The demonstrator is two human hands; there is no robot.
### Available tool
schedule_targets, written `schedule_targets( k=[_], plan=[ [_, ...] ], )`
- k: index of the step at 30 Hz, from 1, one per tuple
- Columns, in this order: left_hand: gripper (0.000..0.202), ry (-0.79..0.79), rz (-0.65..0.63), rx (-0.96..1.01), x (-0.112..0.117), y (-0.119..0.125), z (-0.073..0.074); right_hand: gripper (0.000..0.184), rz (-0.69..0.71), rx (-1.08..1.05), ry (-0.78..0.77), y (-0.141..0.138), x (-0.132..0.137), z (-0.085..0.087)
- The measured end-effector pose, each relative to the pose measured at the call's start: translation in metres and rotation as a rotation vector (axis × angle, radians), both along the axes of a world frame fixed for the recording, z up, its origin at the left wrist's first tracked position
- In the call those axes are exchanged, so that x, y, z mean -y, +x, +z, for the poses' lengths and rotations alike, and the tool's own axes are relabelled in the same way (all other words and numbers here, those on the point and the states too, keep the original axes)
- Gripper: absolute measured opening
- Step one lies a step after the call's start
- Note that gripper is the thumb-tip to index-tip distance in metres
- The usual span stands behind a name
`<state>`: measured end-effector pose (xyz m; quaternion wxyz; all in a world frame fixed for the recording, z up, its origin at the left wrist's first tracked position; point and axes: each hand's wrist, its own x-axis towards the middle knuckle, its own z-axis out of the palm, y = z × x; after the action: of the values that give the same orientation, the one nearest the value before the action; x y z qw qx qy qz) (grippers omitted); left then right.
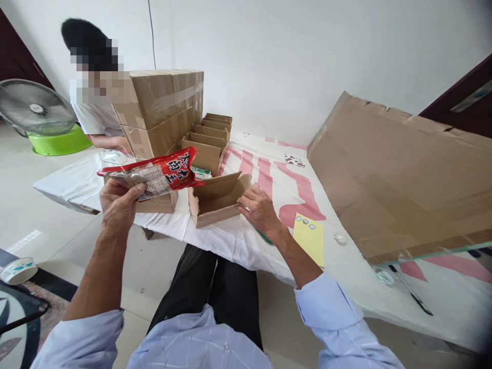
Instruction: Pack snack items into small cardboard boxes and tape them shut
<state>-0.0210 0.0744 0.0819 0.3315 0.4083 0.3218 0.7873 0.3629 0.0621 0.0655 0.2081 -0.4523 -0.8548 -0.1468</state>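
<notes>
My left hand point(120, 201) grips a red and clear plastic food packet point(157, 174) by its lower left part, thumb on top. The packet is held up above the table, left of a small open cardboard box point(215, 212). That box stands at the table's front edge, and its inside looks bare where I can see it. My right hand point(260, 207) is closed on the box's right rim, fingers bent over the edge. Behind the box lies a small green and white pack point(201, 172), partly hidden by the packet.
Stacked taped cartons point(165, 102) rise at the left, with a row of open boxes point(211, 130) beside them. A person point(94, 113) sits behind the stack. A yellow sheet point(309, 240), a large cardboard panel point(400, 174) and a fan point(36, 107) are also around.
</notes>
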Motion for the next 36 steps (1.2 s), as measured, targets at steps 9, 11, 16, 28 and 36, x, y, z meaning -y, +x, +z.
schedule_targets(
  k=[9,11,16,28,36],
  plan=[
    [0.054,-0.103,0.086,-0.001,0.025,-0.017,-0.029,0.03,0.065,-0.076,0.072,-0.008,0.05,-0.04],
    [0.053,-0.108,0.095,0.003,0.029,-0.019,-0.031,0.029,0.076,-0.078,0.097,-0.009,0.058,-0.043],
    [0.053,-0.106,0.1,-0.008,0.036,-0.021,-0.028,0.027,0.071,-0.107,0.069,-0.012,0.067,-0.047],
    [0.046,-0.174,-0.011,-0.085,0.05,-0.028,-0.04,0.023,-0.133,0.056,-0.085,-0.015,0.026,-0.03],
    [0.045,-0.448,-0.265,-0.24,0.065,-0.009,-0.099,0.027,-0.281,0.045,-0.161,-0.065,-0.066,-0.003]
  ],
)
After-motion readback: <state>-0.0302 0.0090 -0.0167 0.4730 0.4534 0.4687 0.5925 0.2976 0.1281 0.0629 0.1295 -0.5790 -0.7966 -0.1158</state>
